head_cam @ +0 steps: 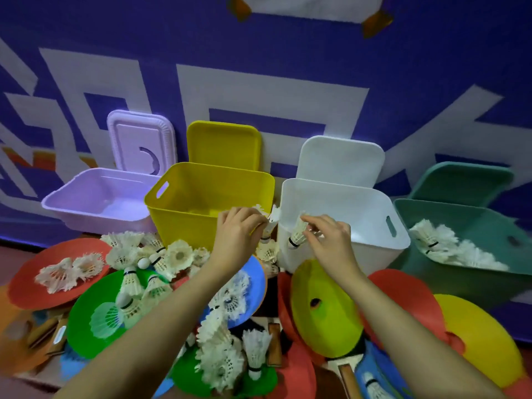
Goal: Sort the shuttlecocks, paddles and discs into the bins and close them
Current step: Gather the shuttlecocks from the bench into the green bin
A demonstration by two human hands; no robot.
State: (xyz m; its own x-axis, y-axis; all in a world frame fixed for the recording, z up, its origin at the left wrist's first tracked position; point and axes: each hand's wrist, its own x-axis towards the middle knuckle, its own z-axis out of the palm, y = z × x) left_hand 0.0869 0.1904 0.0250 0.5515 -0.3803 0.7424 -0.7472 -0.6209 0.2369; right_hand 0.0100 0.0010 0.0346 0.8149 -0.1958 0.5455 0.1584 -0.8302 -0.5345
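Nearest, a heap of white feathered shuttlecocks with black-banded cork tips, scattered over overlapping discs — green, red, blue, yellow-green and yellow. Wooden paddle handles poking out between them.

Above the pile, both forearms reaching forward. Left hand curled, fingertips pinching a shuttlecock at the gap between the yellow and white bins. Right hand likewise pinching a second shuttlecock, cork end down, against the white bin's front wall.

Beyond, four open bins in a row on the floor: lilac, yellow, white, teal — the teal one already holding a mound of shuttlecocks. Matching lids propped upright behind each, leaning on a purple wall with broad white markings.
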